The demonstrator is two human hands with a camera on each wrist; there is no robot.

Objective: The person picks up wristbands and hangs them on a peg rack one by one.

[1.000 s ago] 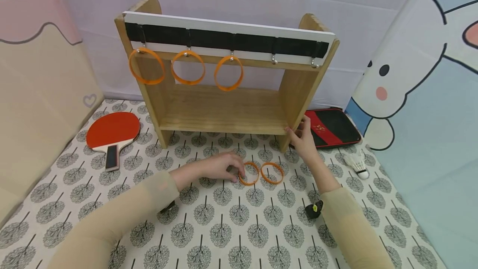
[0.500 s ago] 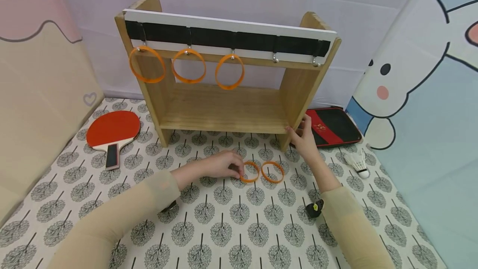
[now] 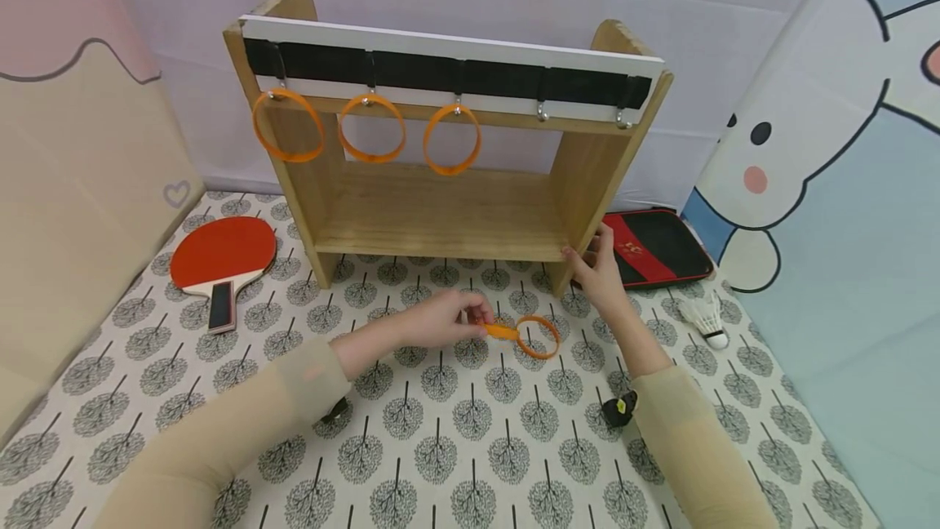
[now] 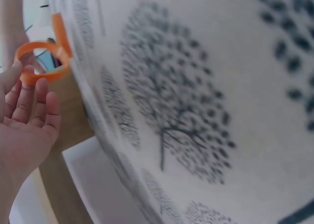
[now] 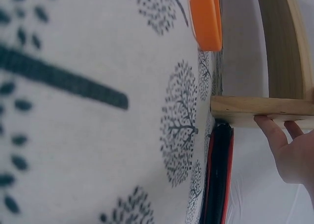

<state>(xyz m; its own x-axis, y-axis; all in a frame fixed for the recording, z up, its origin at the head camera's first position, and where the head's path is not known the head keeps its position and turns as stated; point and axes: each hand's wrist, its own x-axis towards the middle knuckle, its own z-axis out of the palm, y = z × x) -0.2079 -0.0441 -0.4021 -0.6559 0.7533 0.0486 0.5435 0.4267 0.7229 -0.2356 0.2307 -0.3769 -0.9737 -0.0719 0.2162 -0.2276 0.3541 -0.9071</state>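
My left hand point(image 3: 441, 321) pinches an orange ring point(image 3: 502, 332) between thumb and fingers, low over the tablecloth. The ring is tipped and seen nearly edge-on in the head view; the left wrist view shows its round opening. Just to its right lies a second orange ring point(image 3: 556, 343). My right hand point(image 3: 598, 276) grips the right side panel of a wooden shelf point(image 3: 441, 215), thumb at the front edge and fingers on the outer face. Along the shelf's top front, three hooks carry orange rings point(image 3: 294, 158), while two metal hooks point(image 3: 542, 113) on the right hang bare.
A red table tennis bat point(image 3: 223, 255) lies left of the shelf. To the right are a black and red case point(image 3: 661, 247), partly behind the shelf, and a shuttlecock point(image 3: 705, 321). Printed cloth walls stand behind and at both sides.
My left hand has taken hold of the nearer ring and tipped it up from lying flat. My right hand stays on the shelf's side panel.
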